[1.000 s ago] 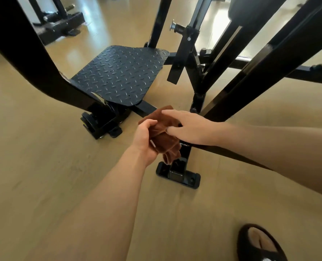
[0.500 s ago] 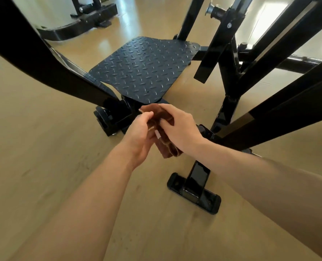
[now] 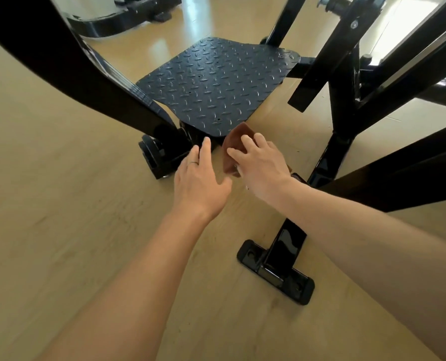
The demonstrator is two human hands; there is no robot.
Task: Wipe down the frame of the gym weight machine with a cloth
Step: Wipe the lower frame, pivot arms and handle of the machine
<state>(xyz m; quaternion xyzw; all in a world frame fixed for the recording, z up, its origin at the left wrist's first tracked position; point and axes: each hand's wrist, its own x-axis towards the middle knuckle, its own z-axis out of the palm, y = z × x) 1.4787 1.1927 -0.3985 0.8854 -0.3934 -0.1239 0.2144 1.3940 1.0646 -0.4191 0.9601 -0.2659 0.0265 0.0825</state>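
The black weight machine frame (image 3: 344, 105) fills the upper view, with a diamond-plate footplate (image 3: 216, 82) in the middle. A brown cloth (image 3: 233, 149) sits under the fingers of my right hand (image 3: 261, 168), just below the footplate's near edge. My left hand (image 3: 201, 183) is beside it to the left, fingers spread and holding nothing, near the frame's left pivot block (image 3: 162, 152). Part of the cloth is hidden under my right hand.
A thick black beam (image 3: 68, 61) slants across the upper left. A black floor foot (image 3: 276, 272) of the frame lies at the lower middle. Another black beam (image 3: 404, 178) crosses under my right forearm. Wooden floor (image 3: 60, 217) spreads to the left; another machine stands far back.
My left hand has let go of the cloth and opened beside it. My right hand keeps the cloth and has moved it down toward the footplate's near edge. The view has moved closer.
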